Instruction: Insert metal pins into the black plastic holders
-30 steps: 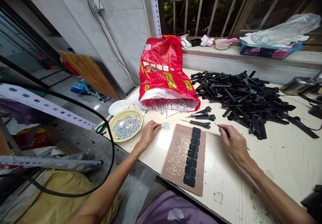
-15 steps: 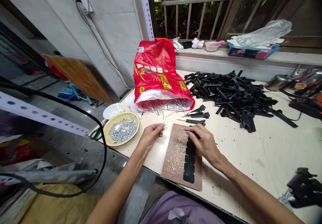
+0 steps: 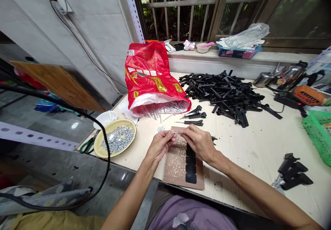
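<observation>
My left hand (image 3: 162, 144) and my right hand (image 3: 200, 142) meet over the top edge of a brown board (image 3: 173, 168) that bears a column of black squares (image 3: 190, 169). Between their fingertips is a thin metal pin (image 3: 176, 132), pinched from both sides. Small silvery pieces (image 3: 160, 129) lie on the table just beyond my left hand. Behind the hands are several black parts with thin metal rods (image 3: 192, 122). A red bag (image 3: 155, 75) of metal rods lies open towards me. At the left, a yellow dish (image 3: 131, 137) holds many small silvery pieces.
A large pile of black parts (image 3: 227, 95) covers the back of the table. More black parts (image 3: 294, 173) lie at the right, near a green basket (image 3: 317, 133). Green-handled scissors (image 3: 86, 146) and a white bowl (image 3: 103, 118) are beside the dish. A black cable (image 3: 106, 143) hangs at the left.
My left hand has left the small silvery pieces, which now lie on the table. Both hands have come together at the pin. The camera view has shifted to the right.
</observation>
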Tool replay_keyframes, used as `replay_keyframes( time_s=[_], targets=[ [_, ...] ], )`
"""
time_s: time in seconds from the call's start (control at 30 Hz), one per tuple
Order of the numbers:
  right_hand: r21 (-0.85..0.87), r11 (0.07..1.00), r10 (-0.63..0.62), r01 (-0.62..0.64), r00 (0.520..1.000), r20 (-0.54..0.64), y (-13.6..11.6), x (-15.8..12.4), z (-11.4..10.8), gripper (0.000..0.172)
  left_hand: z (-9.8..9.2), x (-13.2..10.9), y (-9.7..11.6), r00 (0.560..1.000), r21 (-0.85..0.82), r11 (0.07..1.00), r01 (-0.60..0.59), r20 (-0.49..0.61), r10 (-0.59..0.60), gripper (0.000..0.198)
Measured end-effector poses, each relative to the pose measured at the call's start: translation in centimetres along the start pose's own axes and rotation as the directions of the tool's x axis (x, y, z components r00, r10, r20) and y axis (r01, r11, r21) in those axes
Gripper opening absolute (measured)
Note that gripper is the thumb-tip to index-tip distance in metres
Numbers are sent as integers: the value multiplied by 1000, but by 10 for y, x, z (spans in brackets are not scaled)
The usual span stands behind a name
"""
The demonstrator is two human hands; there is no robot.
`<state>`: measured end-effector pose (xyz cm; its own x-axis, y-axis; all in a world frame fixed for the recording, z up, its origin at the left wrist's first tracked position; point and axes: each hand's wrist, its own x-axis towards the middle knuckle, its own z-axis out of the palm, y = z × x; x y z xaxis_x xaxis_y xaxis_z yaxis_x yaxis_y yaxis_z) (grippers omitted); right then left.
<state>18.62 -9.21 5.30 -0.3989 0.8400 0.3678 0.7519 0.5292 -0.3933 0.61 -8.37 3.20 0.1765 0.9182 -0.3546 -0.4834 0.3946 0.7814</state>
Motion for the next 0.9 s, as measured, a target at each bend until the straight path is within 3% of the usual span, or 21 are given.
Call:
replay_keyframes(
  time_s=[0.17,0.27,0.37,0.7,0.9],
  targets=[
    [-156,987,-44,34,997,-60,-6,0,2,23,-1,-3,-2,978,153,968,-198,-34,206,27],
    [-212,976,-64,48,995,-70,-8,-1,2,21,-2,-4,-4,972,197,955,-223,-22,232,26],
    [-238,971,-7,-5,999,-48,-9,-2,1,23,-3,-2,-5,970,223,946,-236,-1,243,24],
    [-203,973,122,-106,990,68,-4,-6,6,29,-8,6,-9,976,310,926,-216,50,211,24],
    [20,990,136,-139,985,107,4,-6,7,20,-6,7,-7,958,433,858,-276,56,280,25]
  ],
)
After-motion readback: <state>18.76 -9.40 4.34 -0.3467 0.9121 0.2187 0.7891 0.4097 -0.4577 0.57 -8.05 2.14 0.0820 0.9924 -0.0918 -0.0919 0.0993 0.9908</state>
